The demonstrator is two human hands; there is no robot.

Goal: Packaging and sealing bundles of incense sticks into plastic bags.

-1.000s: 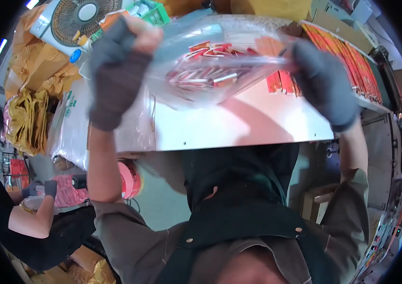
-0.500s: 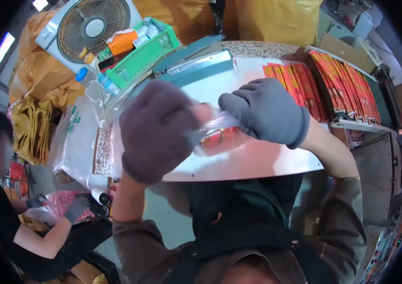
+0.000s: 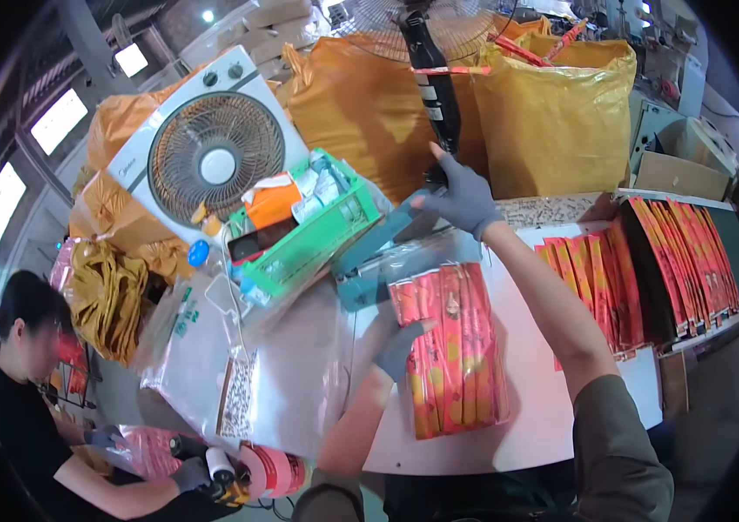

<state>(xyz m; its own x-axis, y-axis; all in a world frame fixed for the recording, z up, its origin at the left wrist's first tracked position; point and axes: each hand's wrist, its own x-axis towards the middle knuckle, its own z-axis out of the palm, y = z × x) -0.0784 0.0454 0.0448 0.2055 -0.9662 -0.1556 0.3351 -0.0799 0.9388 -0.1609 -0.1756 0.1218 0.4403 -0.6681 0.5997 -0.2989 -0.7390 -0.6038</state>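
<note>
A clear plastic bag of red-and-yellow packets (image 3: 452,357) lies flat on the white tabletop, its top end at the teal bag sealer (image 3: 365,283). My left hand (image 3: 394,348) grips the bag's left side, thumb on top of the packets and the other fingers mostly hidden. At the far end of the sealer's raised-looking arm, my right hand (image 3: 465,198) rests with its fingers apart, over or against the dark end piece; exact contact is hard to see. Both hands wear grey gloves with bare fingertips.
Red packets (image 3: 591,287) stand in rows at the right, beside a rack of more packets (image 3: 678,261). A green basket (image 3: 317,239) and a fan (image 3: 217,157) sit at the back left. Clear bags (image 3: 287,374) lie left. Yellow sacks (image 3: 552,130) stand behind. A co-worker (image 3: 39,409) is at left.
My hands were together, closed on a clear bag's end. Now they are apart: the left on the filled bag's side, the right forward at the sealer. The view has tilted up.
</note>
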